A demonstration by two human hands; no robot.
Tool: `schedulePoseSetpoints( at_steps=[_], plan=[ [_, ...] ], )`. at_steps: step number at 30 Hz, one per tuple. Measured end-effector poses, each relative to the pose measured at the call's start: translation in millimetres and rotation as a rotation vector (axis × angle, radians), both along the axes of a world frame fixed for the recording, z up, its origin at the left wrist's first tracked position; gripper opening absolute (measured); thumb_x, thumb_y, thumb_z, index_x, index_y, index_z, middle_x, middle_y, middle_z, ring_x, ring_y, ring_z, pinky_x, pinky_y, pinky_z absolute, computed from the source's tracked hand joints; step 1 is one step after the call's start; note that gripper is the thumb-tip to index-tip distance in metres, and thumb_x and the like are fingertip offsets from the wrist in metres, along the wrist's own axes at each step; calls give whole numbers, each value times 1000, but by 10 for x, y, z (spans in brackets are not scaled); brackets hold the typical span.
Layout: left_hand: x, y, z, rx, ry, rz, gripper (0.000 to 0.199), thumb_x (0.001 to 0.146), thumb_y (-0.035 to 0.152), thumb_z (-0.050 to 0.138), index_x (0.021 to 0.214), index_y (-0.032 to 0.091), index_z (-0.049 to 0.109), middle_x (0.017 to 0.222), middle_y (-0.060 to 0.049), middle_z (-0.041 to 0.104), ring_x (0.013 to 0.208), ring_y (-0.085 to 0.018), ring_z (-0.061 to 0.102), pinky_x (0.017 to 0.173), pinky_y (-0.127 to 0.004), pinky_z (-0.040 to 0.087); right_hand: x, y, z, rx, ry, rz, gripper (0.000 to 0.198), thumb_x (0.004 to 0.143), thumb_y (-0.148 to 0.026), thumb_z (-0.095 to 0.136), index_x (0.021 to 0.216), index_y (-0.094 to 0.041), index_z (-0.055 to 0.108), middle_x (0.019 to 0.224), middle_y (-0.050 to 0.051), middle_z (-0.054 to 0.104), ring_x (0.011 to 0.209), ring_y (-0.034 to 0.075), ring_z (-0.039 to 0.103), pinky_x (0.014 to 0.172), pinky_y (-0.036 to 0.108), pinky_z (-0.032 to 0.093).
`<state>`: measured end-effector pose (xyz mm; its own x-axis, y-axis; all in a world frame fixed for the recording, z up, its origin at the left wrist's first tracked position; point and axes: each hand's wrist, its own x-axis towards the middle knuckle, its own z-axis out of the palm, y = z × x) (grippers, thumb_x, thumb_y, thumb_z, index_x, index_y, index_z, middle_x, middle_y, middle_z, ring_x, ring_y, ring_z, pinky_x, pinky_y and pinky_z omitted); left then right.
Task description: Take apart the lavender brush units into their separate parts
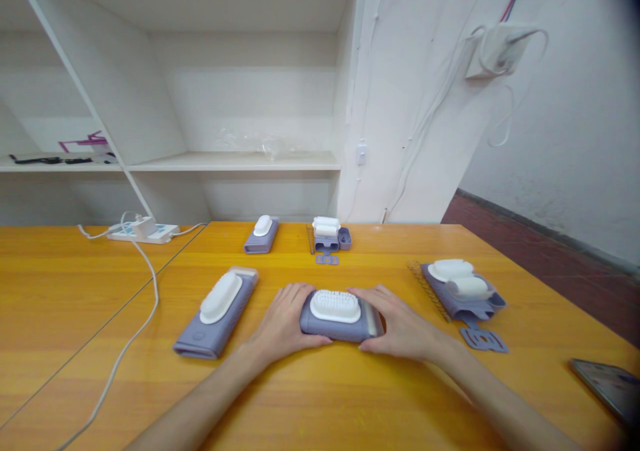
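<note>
Single head cam, sitting above the wooden table (350,398), looking forward and slightly down across it toward the white shelving (235,161) and wall. Forearms are entering from the bottom edge, so it's sitting close to the near table edge. Wide lens is bending the edges, vignetting top right. No second view overlapping

A brush unit (341,316) lies mid-counter (350,404) between both hands; another unit (216,312) lies left, parts (463,291) right, power strip (144,231) at the far-left edge.
</note>
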<state>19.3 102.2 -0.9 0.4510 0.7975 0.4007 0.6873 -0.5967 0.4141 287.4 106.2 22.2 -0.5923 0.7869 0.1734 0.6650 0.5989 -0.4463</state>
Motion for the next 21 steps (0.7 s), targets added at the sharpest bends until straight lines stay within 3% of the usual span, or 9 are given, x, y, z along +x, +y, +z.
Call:
schedulePoseSetpoints(
  at_steps=[4, 9, 12, 17, 21],
  plan=[
    [-22, 7, -17, 0, -11, 26, 76, 58, 60, 72, 118, 22, 47, 113, -8, 55, 101, -27, 51, 87, -42, 43, 139, 74, -32, -7, 29, 8, 84, 60, -36, 77, 136, -26, 42, 131, 6, 52, 118, 28, 48, 101, 44, 38],
    [-79, 60, -83, 16, -81, 147, 71, 62, 54, 73, 118, 20, 46, 114, -9, 54, 104, -27, 50, 89, -43, 43, 296, 165, -220, 142, 204, -242, 75, 72, -46, 68, 137, -21, 39, 133, 11, 50, 119, 29, 49, 101, 46, 39],
    [-96, 75, -109, 4, -99, 154, 70, 63, 52, 73, 119, 21, 45, 115, -9, 53, 106, -27, 49, 91, -42, 43, 282, 176, -336, 161, 233, -231, 76, 75, -45, 65, 140, -21, 33, 136, 13, 46, 123, 29, 46, 103, 48, 38],
    [-94, 39, -96, 48, -107, 106, 71, 64, 51, 73, 122, 21, 43, 118, -10, 51, 109, -27, 47, 93, -43, 43, 179, 150, -412, 183, 134, -163, 87, 75, -50, 64, 144, -23, 20, 143, 12, 37, 133, 29, 33, 111, 56, 19],
    [-88, -6, -57, 137, -136, 45, 75, 65, 52, 72, 125, 21, 40, 120, -11, 50, 112, -27, 47, 95, -43, 42, 100, 118, -351, 291, 64, -103, 90, 71, -55, 66, 143, -21, 23, 143, 13, 38, 135, 31, 28, 112, 59, 6]
  ],
)
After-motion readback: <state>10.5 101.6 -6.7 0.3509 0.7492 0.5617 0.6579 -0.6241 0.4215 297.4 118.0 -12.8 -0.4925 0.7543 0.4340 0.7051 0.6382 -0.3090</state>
